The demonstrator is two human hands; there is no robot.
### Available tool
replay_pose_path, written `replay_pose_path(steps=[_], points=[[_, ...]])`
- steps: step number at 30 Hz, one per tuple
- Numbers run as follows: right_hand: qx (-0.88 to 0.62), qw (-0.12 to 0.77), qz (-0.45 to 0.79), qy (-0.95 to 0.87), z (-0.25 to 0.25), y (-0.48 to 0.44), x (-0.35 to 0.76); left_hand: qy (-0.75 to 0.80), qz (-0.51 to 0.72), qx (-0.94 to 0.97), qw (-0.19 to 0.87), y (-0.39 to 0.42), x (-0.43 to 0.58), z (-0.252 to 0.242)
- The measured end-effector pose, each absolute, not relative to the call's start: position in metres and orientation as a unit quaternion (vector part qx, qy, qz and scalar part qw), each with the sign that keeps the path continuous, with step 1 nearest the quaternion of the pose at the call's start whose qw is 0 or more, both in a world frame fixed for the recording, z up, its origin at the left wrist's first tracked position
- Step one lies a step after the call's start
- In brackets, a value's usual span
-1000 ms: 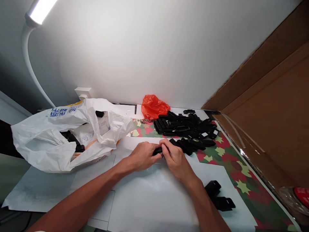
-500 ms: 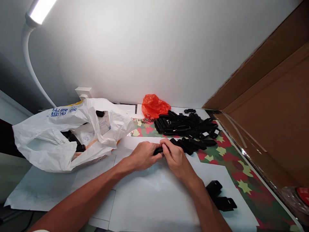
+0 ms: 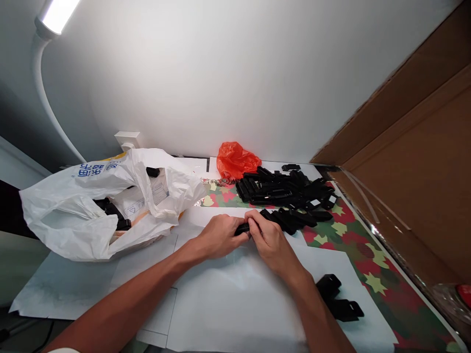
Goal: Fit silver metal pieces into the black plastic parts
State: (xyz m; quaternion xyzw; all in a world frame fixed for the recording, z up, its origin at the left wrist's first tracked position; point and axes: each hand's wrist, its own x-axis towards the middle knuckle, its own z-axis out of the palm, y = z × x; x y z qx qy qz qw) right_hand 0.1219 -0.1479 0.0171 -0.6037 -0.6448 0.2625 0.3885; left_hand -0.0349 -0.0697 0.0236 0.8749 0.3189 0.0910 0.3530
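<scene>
Both hands meet over the white paper [image 3: 235, 304], closed around one small black piece [image 3: 242, 229]. My left hand [image 3: 220, 236] grips its left end between thumb and fingers. At the other end, my right hand [image 3: 267, 238] pinches with thumb and forefinger, hiding much of it; its exact kind cannot be made out. Just beyond my right hand lies a row of similar black pieces [image 3: 294, 219]. Flat black folded cards with a hanging slot [image 3: 344, 310] rest on the paper beside my right forearm.
A heap of black pieces [image 3: 287, 189] lies at the back beside a crumpled red plastic bag [image 3: 235, 159]. On the left, an open white plastic bag [image 3: 73, 230] holds black items. A cardboard wall [image 3: 415, 137] borders the right side, and a lamp [image 3: 46, 73] stands at left.
Both hands stay in nearly the same place, still on the black piece. The whole view has shifted very slightly.
</scene>
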Motion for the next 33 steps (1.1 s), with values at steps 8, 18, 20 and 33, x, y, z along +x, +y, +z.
replay_pose_path(steps=[8, 18, 20, 33], points=[[-0.608, 0.384, 0.273, -0.638, 0.0183, -0.1484, 0.1216, 0.317, 0.094, 0.876, 0.35, -0.0699, -0.0345, 0.0222], [-0.611, 0.38, 0.272, -0.639, 0.0179, -0.1498, 0.1217, 0.314, 0.092, 0.879, 0.347, -0.0693, -0.0345, 0.0214], [-0.612, 0.379, 0.27, -0.639, 0.0176, -0.1499, 0.1216, 0.313, 0.089, 0.881, 0.344, -0.0692, -0.0346, 0.0213], [-0.612, 0.376, 0.275, -0.639, 0.0167, -0.1499, 0.1223, 0.313, 0.09, 0.88, 0.345, -0.0696, -0.0347, 0.022]])
